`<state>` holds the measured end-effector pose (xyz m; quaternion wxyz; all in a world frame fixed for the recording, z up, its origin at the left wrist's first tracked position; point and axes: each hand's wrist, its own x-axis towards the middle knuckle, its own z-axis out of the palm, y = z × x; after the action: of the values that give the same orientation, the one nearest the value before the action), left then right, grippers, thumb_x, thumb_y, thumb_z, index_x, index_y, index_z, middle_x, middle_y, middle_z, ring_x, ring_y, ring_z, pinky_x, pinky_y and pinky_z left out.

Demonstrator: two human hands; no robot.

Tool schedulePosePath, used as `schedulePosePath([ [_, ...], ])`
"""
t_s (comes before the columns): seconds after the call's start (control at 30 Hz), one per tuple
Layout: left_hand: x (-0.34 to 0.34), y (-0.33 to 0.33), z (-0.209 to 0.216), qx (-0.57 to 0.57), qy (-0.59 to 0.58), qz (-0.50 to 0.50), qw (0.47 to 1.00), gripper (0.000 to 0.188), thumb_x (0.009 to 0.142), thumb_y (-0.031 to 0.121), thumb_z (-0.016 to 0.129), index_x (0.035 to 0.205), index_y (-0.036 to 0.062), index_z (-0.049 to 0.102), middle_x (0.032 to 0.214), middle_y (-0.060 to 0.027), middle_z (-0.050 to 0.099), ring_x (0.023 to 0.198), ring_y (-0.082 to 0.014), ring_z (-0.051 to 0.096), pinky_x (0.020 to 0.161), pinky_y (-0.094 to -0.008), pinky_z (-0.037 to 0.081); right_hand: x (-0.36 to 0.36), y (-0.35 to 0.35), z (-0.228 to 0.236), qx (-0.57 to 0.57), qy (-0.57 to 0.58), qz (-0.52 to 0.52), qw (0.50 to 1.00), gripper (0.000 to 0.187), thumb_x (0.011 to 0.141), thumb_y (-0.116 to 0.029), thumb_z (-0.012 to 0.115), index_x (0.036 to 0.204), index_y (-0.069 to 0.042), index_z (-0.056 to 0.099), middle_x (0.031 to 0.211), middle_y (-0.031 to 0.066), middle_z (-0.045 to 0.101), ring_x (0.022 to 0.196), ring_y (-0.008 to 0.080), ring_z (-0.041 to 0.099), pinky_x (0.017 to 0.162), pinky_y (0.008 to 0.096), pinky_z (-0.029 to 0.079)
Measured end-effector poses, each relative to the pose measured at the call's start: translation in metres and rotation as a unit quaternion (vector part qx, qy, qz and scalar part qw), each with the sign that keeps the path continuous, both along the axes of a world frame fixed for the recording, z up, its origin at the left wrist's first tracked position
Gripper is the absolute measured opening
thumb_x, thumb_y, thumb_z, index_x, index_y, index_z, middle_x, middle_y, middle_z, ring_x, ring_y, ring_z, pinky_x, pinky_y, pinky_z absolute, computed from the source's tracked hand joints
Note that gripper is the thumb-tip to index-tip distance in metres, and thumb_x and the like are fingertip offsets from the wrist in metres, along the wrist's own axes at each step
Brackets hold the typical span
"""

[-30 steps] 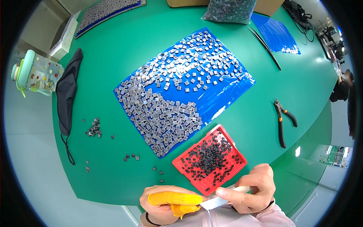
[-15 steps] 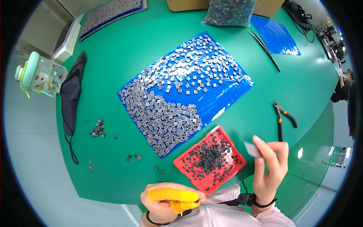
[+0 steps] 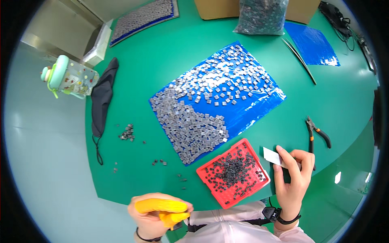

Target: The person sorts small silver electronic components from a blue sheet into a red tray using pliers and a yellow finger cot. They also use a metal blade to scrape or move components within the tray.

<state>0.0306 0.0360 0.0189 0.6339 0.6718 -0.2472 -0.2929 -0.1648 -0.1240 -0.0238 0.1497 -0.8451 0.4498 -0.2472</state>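
My right hand (image 3: 293,174) pinches a knife (image 3: 271,156), blade angled up-left, just right of the red tray (image 3: 212,190); my left hand (image 3: 157,208), farther from it, curls, contents unclear.

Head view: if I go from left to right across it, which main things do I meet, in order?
Clear bottle → black cloth item → left hand → red tray → right hand → orange-and-black pliers.
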Motion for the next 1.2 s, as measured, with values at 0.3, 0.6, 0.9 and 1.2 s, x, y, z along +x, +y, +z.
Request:
schedulePosePath([
  [0.3,0.068,-0.052,0.053,0.168,-0.371,-0.108,0.907,0.02,0.066,-0.001,0.079,0.084,0.0037,0.073,0.077,-0.0052,0.067,0.059,-0.0101,0.059,0.051,-0.0221,0.044,-0.005,-0.005,-0.001,-0.007,0.022,0.031,0.999,0.042,0.066,-0.002,0.069,0.107,-0.006,0.066,0.091,0.009,0.047,0.084,0.0251,0.044,0.072,0.0346,0.038],
  [0.6,0.101,-0.127,0.02,0.206,-0.491,-0.174,0.829,0.02,0.07,0.002,0.076,0.09,0.0036,0.073,0.075,-0.0076,0.063,0.062,-0.0163,0.057,0.055,-0.027,0.047,-0.002,-0.006,0.002,-0.007,0.007,0.039,0.999,0.041,0.067,-0.007,0.068,0.109,-0.007,0.067,0.089,0.0083,0.047,0.082,0.0241,0.042,0.069,0.0348,0.036],
  [0.9,0.104,-0.136,0.004,0.206,-0.488,-0.174,0.83,0.024,0.07,-0.003,0.074,0.093,0.0044,0.073,0.077,-0.0081,0.062,0.063,-0.0169,0.057,0.056,-0.0273,0.047,-0.003,-0.009,0.001,-0.007,0.02,0.041,0.999,0.038,0.071,-0.01,0.067,0.109,-0.008,0.067,0.088,0.0077,0.047,0.081,0.0244,0.041,0.068,0.0352,0.034],
  [1.2,0.107,-0.135,-0.001,0.205,-0.488,-0.171,0.831,0.028,0.069,-0.005,0.073,0.095,0.0043,0.073,0.078,-0.0056,0.062,0.064,-0.0129,0.054,0.059,-0.0244,0.045,-0.003,-0.01,0.001,-0.008,0.022,0.043,0.999,0.04,0.07,-0.008,0.068,0.11,-0.008,0.066,0.088,0.0075,0.047,0.081,0.0245,0.041,0.068,0.0352,0.034],
])
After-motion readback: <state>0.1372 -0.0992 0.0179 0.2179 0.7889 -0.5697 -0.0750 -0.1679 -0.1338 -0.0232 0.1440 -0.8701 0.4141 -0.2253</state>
